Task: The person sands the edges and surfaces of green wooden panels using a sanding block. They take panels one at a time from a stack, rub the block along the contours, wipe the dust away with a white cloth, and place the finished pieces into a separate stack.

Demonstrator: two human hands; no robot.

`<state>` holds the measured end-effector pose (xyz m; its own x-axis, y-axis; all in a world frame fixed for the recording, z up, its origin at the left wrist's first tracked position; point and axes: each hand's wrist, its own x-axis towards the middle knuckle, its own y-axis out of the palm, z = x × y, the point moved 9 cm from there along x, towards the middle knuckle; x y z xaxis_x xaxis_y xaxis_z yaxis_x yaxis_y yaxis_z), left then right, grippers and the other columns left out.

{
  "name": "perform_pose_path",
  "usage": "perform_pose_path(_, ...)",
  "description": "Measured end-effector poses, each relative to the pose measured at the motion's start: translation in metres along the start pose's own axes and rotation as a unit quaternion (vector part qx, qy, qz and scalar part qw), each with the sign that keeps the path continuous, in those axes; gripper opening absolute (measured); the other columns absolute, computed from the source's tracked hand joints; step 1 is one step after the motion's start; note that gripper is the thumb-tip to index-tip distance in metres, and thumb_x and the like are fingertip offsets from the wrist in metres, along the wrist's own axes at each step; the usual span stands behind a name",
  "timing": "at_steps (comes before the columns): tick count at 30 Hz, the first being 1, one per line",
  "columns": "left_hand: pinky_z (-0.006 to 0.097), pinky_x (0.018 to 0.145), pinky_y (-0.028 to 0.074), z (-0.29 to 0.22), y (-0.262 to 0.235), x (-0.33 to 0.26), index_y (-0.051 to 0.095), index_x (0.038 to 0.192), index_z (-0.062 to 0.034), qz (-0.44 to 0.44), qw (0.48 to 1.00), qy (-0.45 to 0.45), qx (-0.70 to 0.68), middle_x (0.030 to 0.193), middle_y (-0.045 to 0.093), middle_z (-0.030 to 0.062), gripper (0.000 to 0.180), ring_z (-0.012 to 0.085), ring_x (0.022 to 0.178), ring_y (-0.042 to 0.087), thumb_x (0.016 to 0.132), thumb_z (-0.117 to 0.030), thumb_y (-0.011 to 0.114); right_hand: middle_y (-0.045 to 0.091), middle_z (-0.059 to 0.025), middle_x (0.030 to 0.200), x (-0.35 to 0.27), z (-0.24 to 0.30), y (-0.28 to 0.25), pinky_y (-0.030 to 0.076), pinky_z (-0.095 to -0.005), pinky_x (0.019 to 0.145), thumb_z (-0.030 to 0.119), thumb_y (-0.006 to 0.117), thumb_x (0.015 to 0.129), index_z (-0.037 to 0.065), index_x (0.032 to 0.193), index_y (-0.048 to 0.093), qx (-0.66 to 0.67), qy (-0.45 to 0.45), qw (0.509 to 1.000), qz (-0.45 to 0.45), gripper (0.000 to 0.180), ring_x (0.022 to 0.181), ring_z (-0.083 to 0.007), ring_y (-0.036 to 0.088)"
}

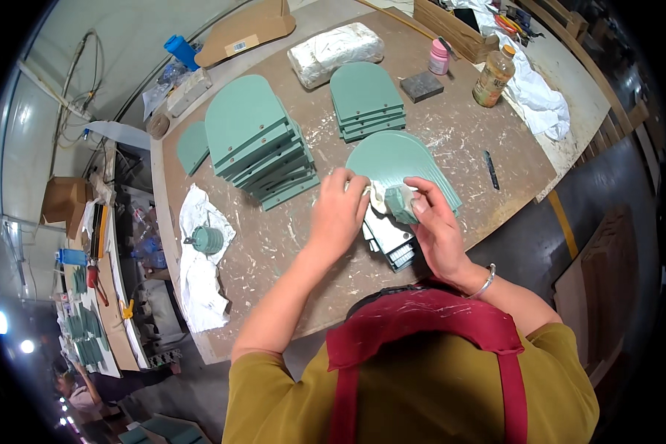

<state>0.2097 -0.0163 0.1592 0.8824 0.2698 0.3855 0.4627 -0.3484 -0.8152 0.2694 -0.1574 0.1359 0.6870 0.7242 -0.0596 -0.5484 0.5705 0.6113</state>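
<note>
My left hand (338,211) has its fingers bent closed on a crumpled white cloth (378,198). In my right hand (438,222), between thumb and fingers, is a small green blocky piece (400,203); its exact kind is unclear. Cloth and green piece meet or nearly meet. Both hands are over a green round-ended board (396,157) with fine grooves. Under the hands, a white-topped stack with dark edges (390,235) shows in part; the hands hide where it meets the board.
Stacks of green round-ended boards (246,118) (364,90) stand beyond my hands. A green lidded container (207,240) sits on white cloth at left. A wrapped bundle (336,55), dark block (422,86), pink bottle (439,57), orange-capped bottle (494,76) and black pen-like tool (491,170) lie around the table.
</note>
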Motion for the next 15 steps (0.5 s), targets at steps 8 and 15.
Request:
perform_pose_path(8,0.044,0.088,0.048,0.045,-0.01,0.035,0.061,0.111,-0.0002,-0.072,0.99,-0.079,-0.087,0.107,0.058,0.0179,0.021,0.0387,0.101,0.061,0.095,-0.014,0.065,0.056,-0.0016,0.109,0.003,-0.002,-0.003,0.042,-0.0243,0.093,0.014,0.052,0.106,0.003,0.142,0.043,-0.088,0.02,0.995,0.035,0.039,0.101,-0.0086,0.052)
perform_pose_path(15,0.049,0.087,0.047,0.06,0.003,0.057,0.061,0.109,0.0007,-0.057,0.985,-0.119,-0.111,0.11,0.057,0.0232,0.025,0.0441,0.101,0.058,0.096,-0.02,0.065,0.052,0.0006,0.102,0.004,0.004,0.005,0.042,-0.0208,0.084,0.011,0.054,0.105,0.002,0.14,0.044,-0.17,0.027,0.983,0.063,0.038,0.09,-0.0056,0.048)
